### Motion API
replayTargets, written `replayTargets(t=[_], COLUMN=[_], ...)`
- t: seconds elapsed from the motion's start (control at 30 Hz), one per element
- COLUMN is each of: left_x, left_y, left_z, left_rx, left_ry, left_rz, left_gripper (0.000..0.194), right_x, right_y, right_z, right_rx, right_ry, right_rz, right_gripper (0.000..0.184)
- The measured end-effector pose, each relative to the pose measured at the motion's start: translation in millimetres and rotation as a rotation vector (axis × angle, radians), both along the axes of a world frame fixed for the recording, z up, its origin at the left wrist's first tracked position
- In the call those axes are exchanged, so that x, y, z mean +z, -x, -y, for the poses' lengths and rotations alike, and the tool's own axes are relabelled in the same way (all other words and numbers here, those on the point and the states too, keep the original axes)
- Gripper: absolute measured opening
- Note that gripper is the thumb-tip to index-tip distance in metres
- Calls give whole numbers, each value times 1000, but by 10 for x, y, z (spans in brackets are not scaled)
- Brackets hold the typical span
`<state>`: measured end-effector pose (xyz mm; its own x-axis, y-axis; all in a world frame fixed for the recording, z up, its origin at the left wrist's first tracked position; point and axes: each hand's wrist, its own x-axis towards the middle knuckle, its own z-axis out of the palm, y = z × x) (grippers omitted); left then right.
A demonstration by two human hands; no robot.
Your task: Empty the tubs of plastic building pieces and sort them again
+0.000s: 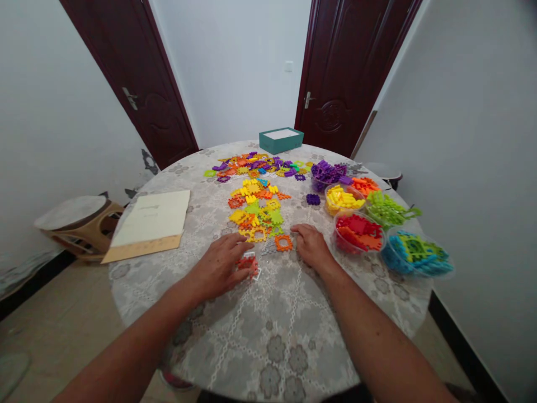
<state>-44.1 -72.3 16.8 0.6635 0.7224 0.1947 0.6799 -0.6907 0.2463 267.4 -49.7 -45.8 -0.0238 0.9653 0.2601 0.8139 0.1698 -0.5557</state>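
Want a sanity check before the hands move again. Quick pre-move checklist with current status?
1. Left hand at the red piece: ok; firm grip, cannot tell.
2. Right hand beside the orange square frame: ok.
3. Loose coloured pieces all in tubs: not ok, many lie on the table.
4. Blue tub single-coloured: not ok, green pieces on top.
5. Marks on the pale sheet legible: cannot tell, too faint.

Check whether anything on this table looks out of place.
A purple piece lies alone on the tablecloth, left of the tub of yellow pieces, looking stray because other purple pieces fill a nearby tub.
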Motion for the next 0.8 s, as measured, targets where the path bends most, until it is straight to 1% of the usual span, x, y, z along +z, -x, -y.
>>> replayTargets(t=[0.07,0.13,0.23,0.3,0.43,0.6,0.67,0.8], left_x=[-47,-112,-198,-230,-262,-272,-255,-195], left_y=[97,161,176,142,40,-43,-66,-123], left_z=[126,175,150,111,63,73,74,36], left_rx=[2,20,41,46,59,58,57,32], left_ry=[-4,-17,-5,7,-10,-25,-19,-20], left_rz=[10,23,24,21,35,18,14,-1], left_gripper=[52,50,38,33,31,38,38,32], right_x=[49,92,135,156,202,259,277,314], right_y=[-12,7,65,90,83,75,77,73], right_z=[24,68,136,161,157,146,148,152], right_rx=[46,97,156,161,159,194,170,118], right_ry=[22,42,52,51,47,30,22,-2], right_rz=[43,104,192,208,123,2,-78,-260], right_gripper=[45,44,45,43,39,13,11,9])
